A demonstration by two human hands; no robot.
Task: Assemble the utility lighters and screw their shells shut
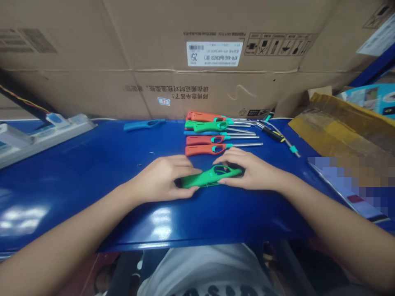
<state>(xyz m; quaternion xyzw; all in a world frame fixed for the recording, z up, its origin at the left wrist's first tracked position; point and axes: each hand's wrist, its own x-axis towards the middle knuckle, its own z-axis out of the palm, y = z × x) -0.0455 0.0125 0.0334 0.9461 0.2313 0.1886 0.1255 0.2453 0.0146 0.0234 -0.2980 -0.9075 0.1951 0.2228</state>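
Between my two hands, just above or on the blue tabletop, lies a green lighter handle (200, 178) with a trigger loop and no metal tube visible on it. My left hand (168, 177) grips its left end between thumb and fingers. Thumb and fingers of my right hand (247, 169) close around the loop end. Right behind them, a pile of long-necked lighters holds an orange lighter (200, 149) nearest me and a green lighter (210, 126) on top. A blue lighter handle (143, 125) rests apart at the back left.
A cardboard box (154, 53) walls off the back of the blue table (77, 185). At left sits a white power strip (46, 137). A black-and-yellow screwdriver (271, 132) lies right of the pile, near a yellow-taped package (336, 127).
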